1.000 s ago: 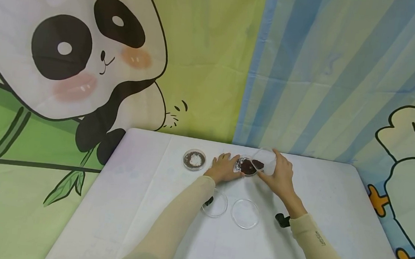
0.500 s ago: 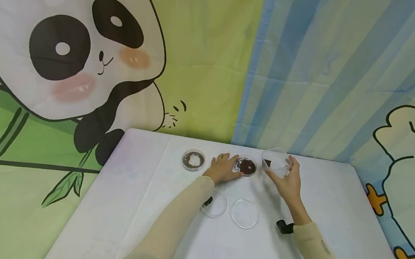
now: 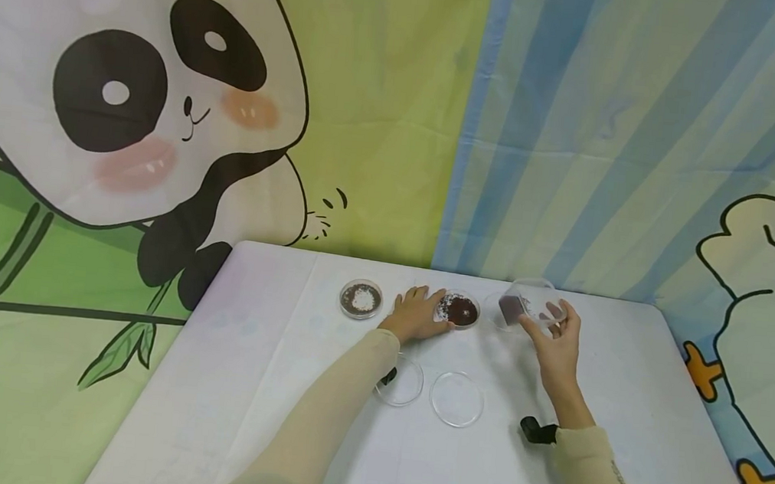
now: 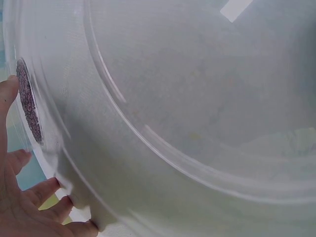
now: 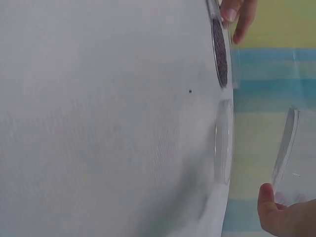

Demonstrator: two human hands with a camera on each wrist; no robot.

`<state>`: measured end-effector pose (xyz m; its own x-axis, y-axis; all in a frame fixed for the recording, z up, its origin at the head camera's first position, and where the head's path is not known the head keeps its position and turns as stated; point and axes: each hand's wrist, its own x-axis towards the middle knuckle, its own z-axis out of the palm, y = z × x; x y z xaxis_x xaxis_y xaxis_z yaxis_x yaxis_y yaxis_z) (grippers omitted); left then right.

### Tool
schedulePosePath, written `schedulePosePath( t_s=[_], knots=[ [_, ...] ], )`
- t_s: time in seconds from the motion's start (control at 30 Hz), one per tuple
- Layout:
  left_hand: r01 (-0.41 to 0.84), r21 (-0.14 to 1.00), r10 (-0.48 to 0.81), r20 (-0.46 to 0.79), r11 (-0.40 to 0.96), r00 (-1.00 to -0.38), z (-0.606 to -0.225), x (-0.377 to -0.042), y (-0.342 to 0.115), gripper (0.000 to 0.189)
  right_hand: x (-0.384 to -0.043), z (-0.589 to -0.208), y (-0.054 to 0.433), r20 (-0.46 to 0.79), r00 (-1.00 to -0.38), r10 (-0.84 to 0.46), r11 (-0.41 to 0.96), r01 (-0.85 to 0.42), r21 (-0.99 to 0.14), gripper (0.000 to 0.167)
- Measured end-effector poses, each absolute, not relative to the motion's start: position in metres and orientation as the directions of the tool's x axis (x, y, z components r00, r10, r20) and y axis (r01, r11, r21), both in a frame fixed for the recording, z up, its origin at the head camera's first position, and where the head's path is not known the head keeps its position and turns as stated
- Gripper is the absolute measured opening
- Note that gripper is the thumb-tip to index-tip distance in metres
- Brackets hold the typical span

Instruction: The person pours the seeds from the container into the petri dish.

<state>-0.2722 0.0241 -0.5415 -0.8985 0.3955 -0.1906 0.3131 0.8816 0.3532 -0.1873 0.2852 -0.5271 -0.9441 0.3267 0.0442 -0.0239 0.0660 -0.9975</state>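
Observation:
My left hand [image 3: 417, 315] rests on the table with fingers spread. Its thumb and forefinger touch the edge of a petri dish [image 3: 462, 311] holding dark brown grains with white bits at one side. At the back right, my right hand [image 3: 556, 347] holds a clear, round, shallow dish [image 3: 541, 292] tilted above the table, thumb on the near side. A brown patch shows through its wall in the head view. Below and beside it a clear petri dish [image 5: 224, 143] stands on the cloth, near the brown-filled one.
A second petri dish [image 3: 360, 299] with brown grains and a white heap stands left of the left hand. Two clear round lids [image 3: 457, 399] lie nearer on the white table [image 3: 264, 385], one partly under the left forearm. A printed curtain [image 3: 384, 119] hangs right behind the back edge.
My right hand has moved to the right with the clear dish, away from above the brown-filled petri dish, which is now uncovered. The left hand stays in place.

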Motion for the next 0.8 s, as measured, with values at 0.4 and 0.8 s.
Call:
schedulePosePath(
  t_s=[0.4,0.8],
  knots=[
    [0.316,0.373,0.404,-0.186,0.872,-0.896,-0.539,-0.270,0.023,0.079,-0.178,-0.522,0.311,0.110,-0.917,0.385,0.114,-0.071,-0.991,0.094],
    [0.311,0.363,0.398,-0.196,0.878,-0.896,-0.539,-0.271,0.024,0.079,-0.165,-0.523,0.344,0.043,-0.877,0.478,0.180,0.050,-0.982,0.096]
  ],
)
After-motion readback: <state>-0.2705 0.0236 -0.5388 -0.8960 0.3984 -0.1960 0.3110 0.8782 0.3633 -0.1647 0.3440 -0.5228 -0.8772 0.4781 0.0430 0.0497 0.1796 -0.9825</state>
